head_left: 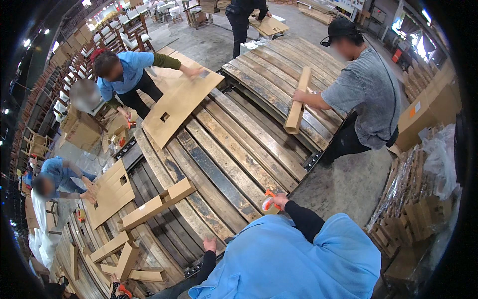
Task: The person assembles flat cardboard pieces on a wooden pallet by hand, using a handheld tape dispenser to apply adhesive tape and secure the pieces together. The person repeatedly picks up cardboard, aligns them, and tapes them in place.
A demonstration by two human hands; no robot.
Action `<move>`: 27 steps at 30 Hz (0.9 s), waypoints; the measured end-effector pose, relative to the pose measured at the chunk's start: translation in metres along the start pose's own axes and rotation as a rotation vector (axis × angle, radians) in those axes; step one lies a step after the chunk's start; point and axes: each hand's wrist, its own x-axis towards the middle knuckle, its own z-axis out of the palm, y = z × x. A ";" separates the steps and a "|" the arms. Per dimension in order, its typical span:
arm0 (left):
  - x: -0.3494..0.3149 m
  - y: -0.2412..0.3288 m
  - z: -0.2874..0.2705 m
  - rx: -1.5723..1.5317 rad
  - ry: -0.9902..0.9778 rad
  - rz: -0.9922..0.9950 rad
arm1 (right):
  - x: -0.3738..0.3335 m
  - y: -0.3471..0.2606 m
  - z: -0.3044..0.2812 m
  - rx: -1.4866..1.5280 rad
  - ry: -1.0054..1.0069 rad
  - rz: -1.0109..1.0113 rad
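In my right hand is an orange handheld tape dispenser with a roll of tape, held just above the near edge of the slatted wooden table. My left hand is near the table's lower edge; its fingers look loosely extended and I see nothing in them. Beyond it, a long folded cardboard tray lies across the slats. Bare worn boards stretch ahead of both hands.
A person in grey holds a long cardboard piece at right. People in blue handle flat cardboard sheets at left. Several cardboard pieces lie lower left. Stacked cardboard and plastic wrap stand at right. A gap splits the tables.
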 end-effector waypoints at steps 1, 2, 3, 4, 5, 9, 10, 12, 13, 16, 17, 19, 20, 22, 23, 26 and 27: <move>-0.006 0.007 0.006 -0.016 -0.028 0.006 | 0.005 0.003 -0.005 -0.014 -0.006 0.001; -0.010 0.011 0.008 0.000 -0.033 -0.006 | 0.007 0.005 -0.008 -0.029 -0.018 0.004; -0.015 0.016 0.011 0.016 -0.038 -0.018 | 0.010 0.006 -0.011 -0.049 -0.016 0.008; -0.016 0.016 0.011 0.030 -0.034 -0.029 | 0.011 0.000 -0.010 -0.071 -0.023 0.008; -0.017 0.017 0.012 0.013 -0.004 -0.015 | 0.012 -0.005 -0.010 -0.093 -0.029 0.010; -0.006 0.014 0.029 0.061 0.008 0.005 | 0.033 0.000 -0.029 -0.097 0.032 0.015; 0.002 0.009 0.022 0.101 0.025 -0.005 | 0.032 -0.006 -0.024 -0.030 0.021 -0.008; 0.012 -0.003 0.011 0.099 0.064 0.025 | 0.024 -0.015 -0.020 -0.004 -0.032 -0.017; 0.013 0.000 0.017 0.096 0.060 0.048 | 0.028 -0.011 -0.028 0.013 -0.033 -0.021; 0.022 0.003 0.033 0.075 0.092 0.087 | 0.037 -0.014 -0.040 -0.059 -0.020 0.018; 0.025 0.000 0.029 0.081 0.141 0.128 | 0.036 -0.023 -0.037 -0.085 -0.047 0.028; 0.010 0.013 0.034 0.032 0.065 0.043 | 0.031 -0.023 -0.041 -0.074 -0.041 0.023; -0.001 0.020 0.036 0.009 0.027 -0.001 | 0.028 -0.021 -0.043 -0.068 -0.039 0.022; -0.013 0.033 0.048 -0.046 -0.011 0.004 | 0.037 -0.011 -0.056 -0.088 -0.011 0.011; -0.017 0.037 0.052 -0.074 -0.032 0.008 | 0.042 -0.004 -0.061 -0.098 0.005 0.005; -0.026 0.041 0.057 -0.114 0.012 -0.034 | 0.045 -0.006 -0.059 -0.052 -0.032 0.011; -0.028 0.042 0.058 -0.128 0.024 -0.048 | 0.048 -0.008 -0.057 -0.049 -0.040 0.027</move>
